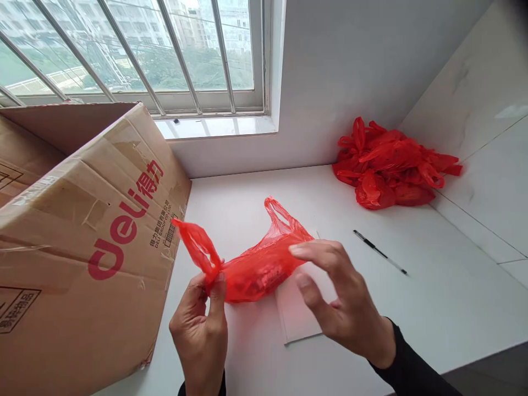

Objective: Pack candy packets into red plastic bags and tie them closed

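A red plastic bag [259,275] lies on the white table in front of me, with something lumpy inside that I cannot make out through the film. My left hand [202,324] pinches the bag near the base of its left handle loop, which sticks up above the thumb. The other handle loop stands up at the back of the bag. Beside the bag's right end hovers my right hand [342,297], thumb and fingers apart, holding nothing. Partly beneath the bag and the right hand is a flat white pad or booklet [295,322].
On the left stands a large open cardboard box [124,198] with red lettering. A heap of red plastic bags [391,165] sits in the back right corner. A pen [379,252] lies on the table [433,308]. Behind is a barred window [165,55].
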A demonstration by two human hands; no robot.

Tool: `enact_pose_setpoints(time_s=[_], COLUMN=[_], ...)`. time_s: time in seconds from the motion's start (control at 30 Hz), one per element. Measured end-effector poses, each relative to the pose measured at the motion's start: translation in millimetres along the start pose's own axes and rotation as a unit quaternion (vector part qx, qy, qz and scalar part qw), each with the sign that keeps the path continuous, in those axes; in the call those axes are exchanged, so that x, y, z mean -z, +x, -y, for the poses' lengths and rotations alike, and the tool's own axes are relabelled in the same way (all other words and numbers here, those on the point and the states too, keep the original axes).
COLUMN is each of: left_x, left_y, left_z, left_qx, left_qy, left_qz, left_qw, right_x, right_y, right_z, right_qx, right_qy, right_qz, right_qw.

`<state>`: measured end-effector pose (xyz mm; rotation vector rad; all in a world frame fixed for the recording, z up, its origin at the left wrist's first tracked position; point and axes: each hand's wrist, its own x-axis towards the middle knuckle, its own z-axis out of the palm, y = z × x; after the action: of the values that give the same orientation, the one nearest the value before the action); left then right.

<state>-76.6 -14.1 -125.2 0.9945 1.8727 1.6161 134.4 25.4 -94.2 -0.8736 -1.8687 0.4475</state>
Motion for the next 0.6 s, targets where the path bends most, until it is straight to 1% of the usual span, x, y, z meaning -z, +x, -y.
enact_pose_setpoints(time_s=[0.03,0.07,0.1,0.17,0.23,0.3,0.37,0.47,0.53,0.6], left_x=[1.9,4.2,6.7,10.6,11.2,8.2,3.2,-3.2,-5.1,-4.9], left_y=[-1,-2,-4,-7,-10,-13,-15,-16,-15,-15], left_z=[0,-1,-3,-6,-9,-10,-11,-12,-15,-19], left_qx=[-0.007,-0.017,-0.029,-0.051,-0.049,-0.027,-0.005,0.011,0.029,0.05], left_qy=[0.004,0.004,0.0,-0.017,-0.028,-0.035,-0.041,-0.051,-0.052,-0.051], left_qz=[0.006,0.015,0.028,0.051,0.071,0.079,0.073,0.04,0.027,0.022], left_qw=[1.0,1.0,0.999,0.997,0.996,0.996,0.996,0.998,0.998,0.997], right_x=[-4,-8,-12,-17,-18,-19,-19,-19,-19,-17], right_y=[4,7,8,8,6,3,2,1,-1,-3], right_z=[1,1,-1,-6,-10,-11,-11,-10,-8,-4], right_qx=[0.033,0.048,0.049,0.032,0.021,0.009,-0.013,-0.041,-0.042,-0.027], right_qy=[-0.035,-0.069,-0.095,-0.124,-0.147,-0.175,-0.188,-0.166,-0.149,-0.136], right_qz=[0.058,0.1,0.127,0.151,0.148,0.136,0.136,0.145,0.136,0.118], right_qw=[0.997,0.991,0.986,0.98,0.978,0.975,0.973,0.975,0.978,0.983])
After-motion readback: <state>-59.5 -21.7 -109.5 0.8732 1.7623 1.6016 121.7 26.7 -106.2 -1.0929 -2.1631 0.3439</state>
